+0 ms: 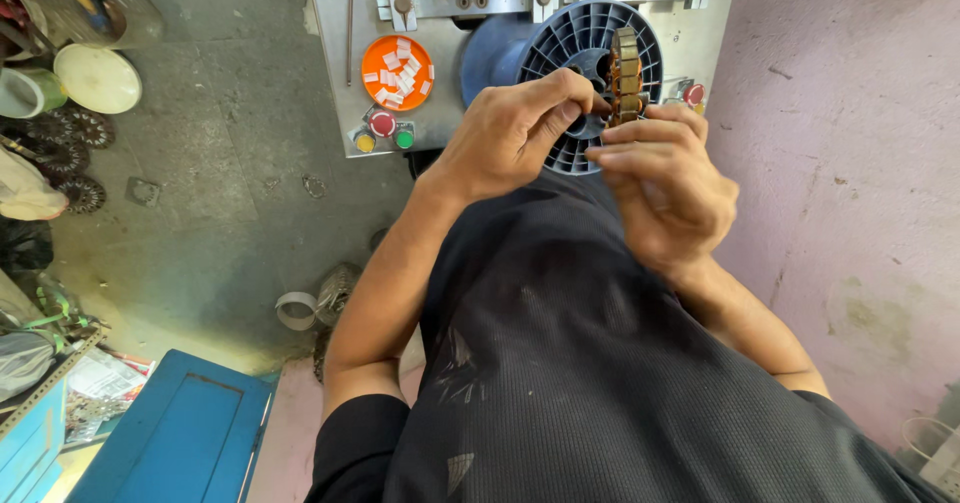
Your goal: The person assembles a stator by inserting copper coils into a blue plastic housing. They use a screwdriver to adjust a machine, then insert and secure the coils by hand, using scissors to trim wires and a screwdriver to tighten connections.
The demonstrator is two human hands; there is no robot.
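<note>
Grey concrete floor (210, 163) and a rough pink wall (850, 163) framed a metal machine panel (340, 53), against which both hands met at a wound stator core (627, 73).

The core stood edge-on, a ring of stacked steel laminations with copper-coloured windings packed into its slots. The left hand (515, 133) was pinched shut just beside its lower edge, thumb and forefinger pressed together on something too small to make out, perhaps a wire end. The right hand (665, 188) lay directly under the core with fingers flat and close together, their tips touching its rim; whether it truly gripped the core or only steadied it could not be told.

By its look, the core would be heavy for its size and rigid, its laminated edges hard and possibly sharp. The windings seemed the delicate part, thin enamelled wire that could scratch or snag. The outer steel rim looked like the safest place to hold, leaving the coils alone.

Behind the pinch sat a dark blue ribbed plastic spool (575, 48). To the far side of the left hand was an orange round dish (397, 71) of small white paper slips, with red, yellow and green push-buttons (383, 131) just below it. A blue cabinet (180, 433) stood well away, near the person's left elbow.
</note>
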